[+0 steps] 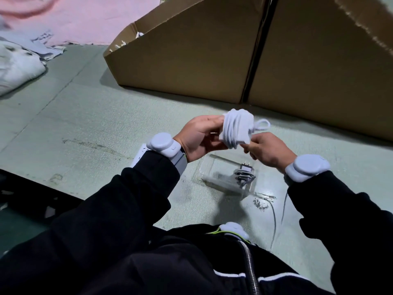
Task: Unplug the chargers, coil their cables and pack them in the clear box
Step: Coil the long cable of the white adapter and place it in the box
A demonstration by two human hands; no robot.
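While both hands grip it, white charger (235,129), cable wound tight, loop protruding.

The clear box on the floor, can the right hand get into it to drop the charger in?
Probably yes. The clear box sits just below the right hand, its top looks open, and nothing lies between them. Both hands are busy holding the wrapped white charger, though, and one coiled charger already sits inside.

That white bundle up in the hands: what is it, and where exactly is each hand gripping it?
A white charger wrapped in its own cable. The left hand grips the block's left side; the right hand pinches the cable near the bundle's lower right edge.
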